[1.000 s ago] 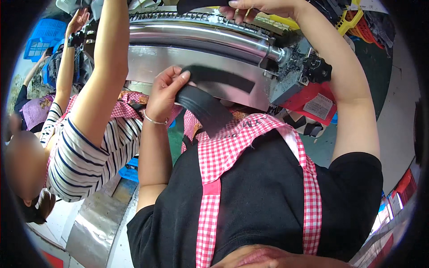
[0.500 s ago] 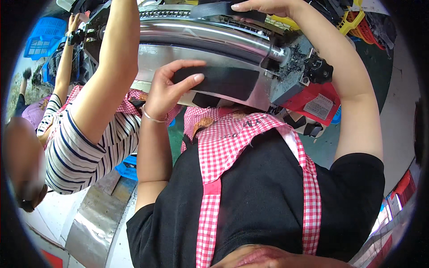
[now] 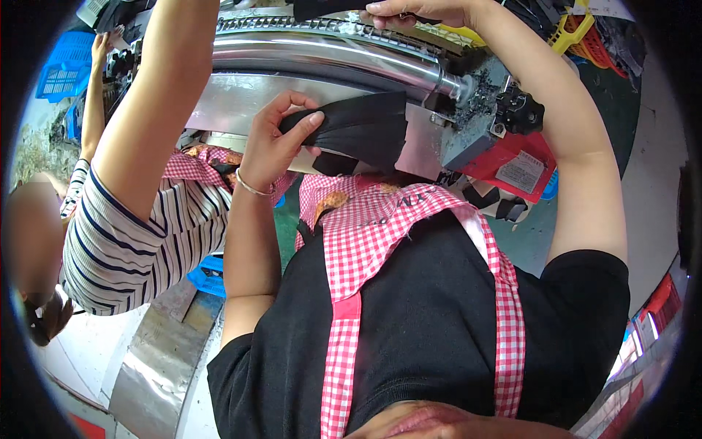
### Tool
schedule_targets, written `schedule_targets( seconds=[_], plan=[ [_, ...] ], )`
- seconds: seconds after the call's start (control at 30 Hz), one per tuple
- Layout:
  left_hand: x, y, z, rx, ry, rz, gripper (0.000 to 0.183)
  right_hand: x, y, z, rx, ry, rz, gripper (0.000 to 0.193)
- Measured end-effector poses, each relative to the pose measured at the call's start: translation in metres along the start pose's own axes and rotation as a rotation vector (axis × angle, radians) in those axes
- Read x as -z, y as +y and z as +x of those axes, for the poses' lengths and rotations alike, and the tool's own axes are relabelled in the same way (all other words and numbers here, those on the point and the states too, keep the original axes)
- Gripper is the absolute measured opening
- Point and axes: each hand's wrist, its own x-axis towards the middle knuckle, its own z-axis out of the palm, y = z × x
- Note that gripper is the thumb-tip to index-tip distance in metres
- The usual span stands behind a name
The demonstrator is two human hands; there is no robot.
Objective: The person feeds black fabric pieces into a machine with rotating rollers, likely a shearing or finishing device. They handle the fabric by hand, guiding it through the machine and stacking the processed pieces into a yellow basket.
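Observation:
My left hand (image 3: 281,139) is closed on the near end of black flexible pieces (image 3: 362,132), thumb on top and fingers beneath. Fold-like lines run along them, so they look layered, though I cannot count the layers. They slant over the smooth metal plate (image 3: 234,99) at the front of a roller machine. At the top edge, beyond the shiny metal roller (image 3: 322,53), my right hand (image 3: 420,10) pinches the right end of another black strip (image 3: 329,6). That strip is partly cut off by the picture's edge.
A black knob (image 3: 521,111) and a red box-like part (image 3: 515,175) sit at the machine's right end, with dark scraps around the roller's end. A co-worker in a striped shirt (image 3: 121,249) stands close on the left, one arm reaching across. Blue basket (image 3: 66,66) at far left.
The black material at my left hand has gone from lying flat on the plate to being gripped, raised and bent. My right hand and its strip have moved slightly farther away and left.

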Motion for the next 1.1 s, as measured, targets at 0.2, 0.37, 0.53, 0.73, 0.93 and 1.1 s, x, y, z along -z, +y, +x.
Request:
schedule_targets(
  seconds=[0.2, 0.37, 0.53, 0.73, 0.93, 1.1],
  plan=[
    [0.002, -0.004, 0.019, 0.018, 0.071, 0.27, 0.031, -0.009, 0.009, 0.009, 0.035, -0.07, -0.075, 0.027],
    [0.003, -0.005, 0.025, -0.027, 0.037, 0.236, 0.03, -0.02, -0.02, -0.001, -0.078, -0.115, -0.26, 0.028],
    [0.007, 0.004, 0.018, 0.069, -0.112, 0.058, 0.03, 0.005, 0.006, 0.001, -0.094, -0.116, -0.209, 0.024],
    [-0.007, 0.004, 0.038, -0.011, 0.046, 0.207, 0.029, -0.009, -0.007, -0.002, -0.13, -0.114, -0.031, 0.022],
    [-0.002, 0.003, 0.022, -0.001, -0.097, 0.062, 0.026, 0.001, -0.007, -0.007, -0.069, -0.06, -0.19, 0.023],
    [0.007, -0.005, 0.024, 0.059, -0.121, -0.064, 0.022, 0.006, 0.008, -0.005, -0.1, 0.039, 0.211, 0.019]
  ],
)
